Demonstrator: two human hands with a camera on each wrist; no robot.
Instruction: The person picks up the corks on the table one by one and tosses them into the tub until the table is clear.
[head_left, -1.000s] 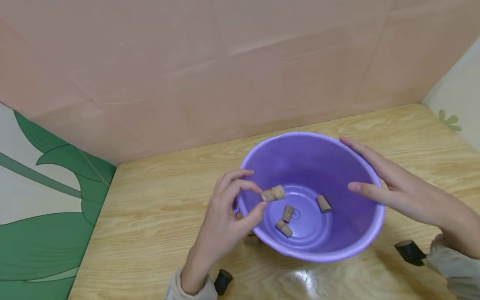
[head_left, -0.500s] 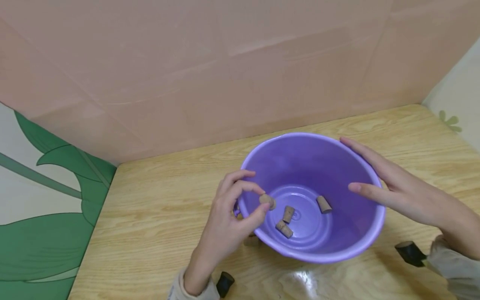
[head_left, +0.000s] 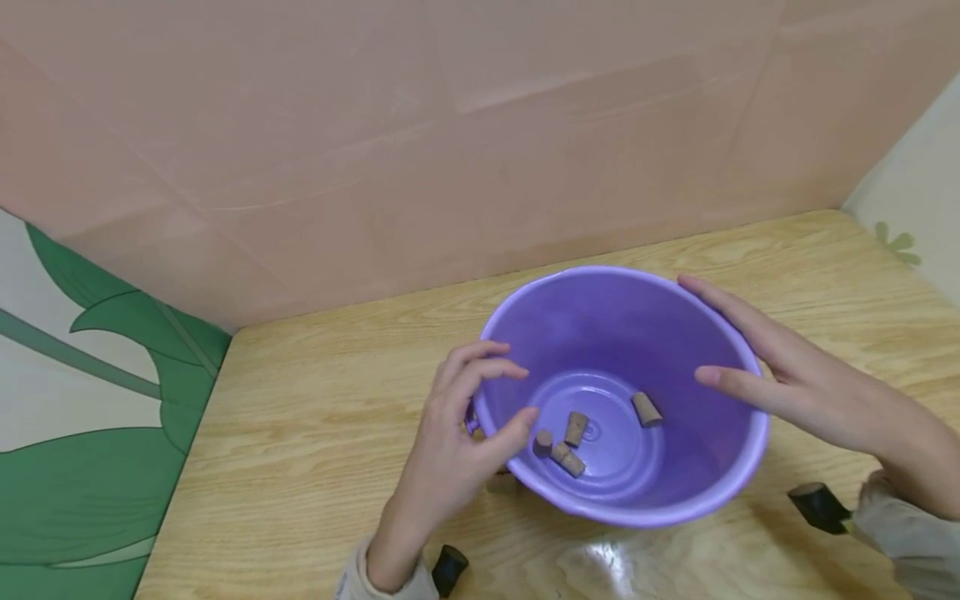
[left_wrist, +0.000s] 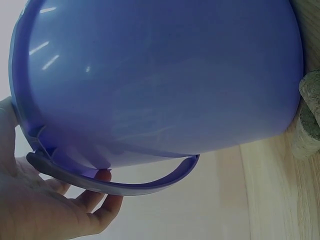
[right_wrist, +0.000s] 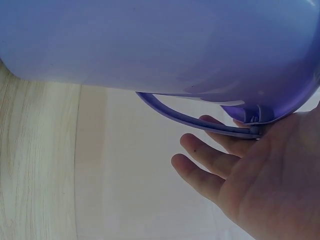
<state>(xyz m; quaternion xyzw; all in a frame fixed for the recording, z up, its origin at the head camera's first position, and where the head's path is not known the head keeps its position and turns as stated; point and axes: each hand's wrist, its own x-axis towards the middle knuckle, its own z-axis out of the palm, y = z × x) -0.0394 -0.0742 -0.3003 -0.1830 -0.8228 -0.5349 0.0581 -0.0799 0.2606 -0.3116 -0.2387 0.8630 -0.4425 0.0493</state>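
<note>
A purple bucket [head_left: 615, 321] stands on the wooden table, several corks lying on its floor. Among them is a cork [head_left: 543, 443] at the left inside, close to the left thumb's tip. My left hand [head_left: 457, 442] reaches over the bucket's left rim, thumb and index finger apart with nothing between them. Across the right rim lies my right hand [head_left: 802, 375], its thumb inside and its fingers outside. In the right wrist view, those fingers extend past the purple handle [right_wrist: 185, 117]. The left wrist view shows the left fingers beside the handle [left_wrist: 135, 189].
Two cork-like pieces, one a rough cork [left_wrist: 306, 132], lie by the bucket's base in the left wrist view. Dark cylinders sit beside the left sleeve [head_left: 390, 575] and the right sleeve [head_left: 911, 533]. A pinkish sheet [head_left: 480, 150] rises behind the wooden table [head_left: 315, 433].
The left thumb and fingers first turned a cork end-on, then let it go; it now rests on the bucket's floor at the left. The right hand stays on the rim.
</note>
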